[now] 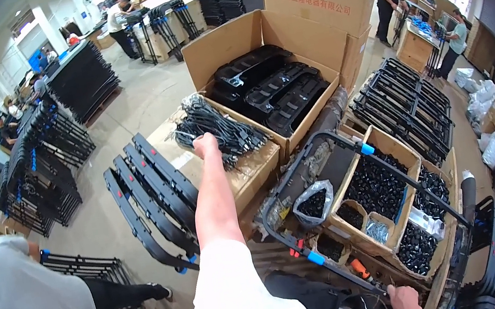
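A wide grey floor (146, 99) is seen left of the work area; open room is left between the stacked black frames (40, 169) and the leaning black panels (149, 190). A large open carton (299, 34) is filled with black moulded parts (276, 91); its near edge meets a lower closed carton (256, 169). On that lower carton's top a bundle of black cables (217, 127) is laid, close to the left edge. A black tubular frame (334, 205) with blue clips is held across compartmented boxes of small black parts (377, 188).

The left hand (206, 145) is extended to the cable bundle and closed on its near strands; how the fingers are set cannot be told. The right hand (406, 301) is wrapped round the frame's lower bar, at the picture's bottom edge and partly cut off. A crouching person (43, 300) is cropped at lower left. The distant workers (389, 3) are too small to make out.
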Demonstrator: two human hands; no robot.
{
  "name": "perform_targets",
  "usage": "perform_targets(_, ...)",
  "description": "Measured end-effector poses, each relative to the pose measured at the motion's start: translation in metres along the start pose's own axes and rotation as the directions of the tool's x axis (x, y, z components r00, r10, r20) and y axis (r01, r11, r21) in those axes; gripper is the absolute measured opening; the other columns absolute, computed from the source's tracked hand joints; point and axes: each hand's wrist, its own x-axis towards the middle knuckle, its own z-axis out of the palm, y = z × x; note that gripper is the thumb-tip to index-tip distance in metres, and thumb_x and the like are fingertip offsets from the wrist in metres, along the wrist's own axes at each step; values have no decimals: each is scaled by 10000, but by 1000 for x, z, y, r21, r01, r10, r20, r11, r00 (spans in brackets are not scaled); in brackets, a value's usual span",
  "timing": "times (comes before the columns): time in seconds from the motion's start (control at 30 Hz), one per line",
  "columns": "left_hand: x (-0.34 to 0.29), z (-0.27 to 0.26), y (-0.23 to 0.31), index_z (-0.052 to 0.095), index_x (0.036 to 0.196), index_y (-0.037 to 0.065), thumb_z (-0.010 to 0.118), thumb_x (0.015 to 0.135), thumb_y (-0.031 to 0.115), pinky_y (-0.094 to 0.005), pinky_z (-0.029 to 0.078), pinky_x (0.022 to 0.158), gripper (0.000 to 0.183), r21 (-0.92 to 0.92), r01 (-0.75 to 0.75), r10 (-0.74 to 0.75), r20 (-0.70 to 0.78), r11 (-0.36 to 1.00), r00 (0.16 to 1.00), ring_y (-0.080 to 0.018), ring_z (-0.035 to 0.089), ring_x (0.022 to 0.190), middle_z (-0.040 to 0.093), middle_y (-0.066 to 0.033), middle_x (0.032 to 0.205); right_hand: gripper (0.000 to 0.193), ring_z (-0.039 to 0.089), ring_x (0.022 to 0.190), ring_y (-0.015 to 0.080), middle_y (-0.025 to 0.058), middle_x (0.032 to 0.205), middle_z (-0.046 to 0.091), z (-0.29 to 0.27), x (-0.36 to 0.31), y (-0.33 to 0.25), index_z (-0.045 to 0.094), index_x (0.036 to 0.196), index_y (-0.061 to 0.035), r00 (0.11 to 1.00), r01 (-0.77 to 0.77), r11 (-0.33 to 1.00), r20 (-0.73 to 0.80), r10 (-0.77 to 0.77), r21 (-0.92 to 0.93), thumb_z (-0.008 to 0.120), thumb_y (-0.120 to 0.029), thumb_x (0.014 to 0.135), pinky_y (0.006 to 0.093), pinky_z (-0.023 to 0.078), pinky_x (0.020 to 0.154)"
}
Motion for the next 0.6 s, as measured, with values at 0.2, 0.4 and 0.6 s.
perform_targets(0.2,-40,40,38,442,1444,-25,635,929,280,-489,472,1123,628,419,119,-144,29,900,989,-402,633,1296,640,-254,1400,532,740,807,431,244,763,726,-34,-19,-34,709,758,-9,929,-347,938,-132,346,15,637,-498,952,529,581,762)
perform_targets(0.4,-27,31,49,413,1424,-56,767,910,413,-461,531,1072,780,572,72,-86,-2,817,996,-377,672,1256,670,-244,1363,585,745,887,402,228,881,756,-32,-21,-30,706,991,-10,909,-333,928,203,363,-168,773,-540,755,492,586,840)
perform_targets(0.6,-2,8,43,726,1272,28,745,915,412,-437,542,1056,525,649,-29,-72,128,760,989,-345,675,1264,703,-173,1356,491,736,835,433,240,854,753,-15,-10,-21,766,870,-27,960,-275,960,33,277,-52,691,-512,886,514,581,782)
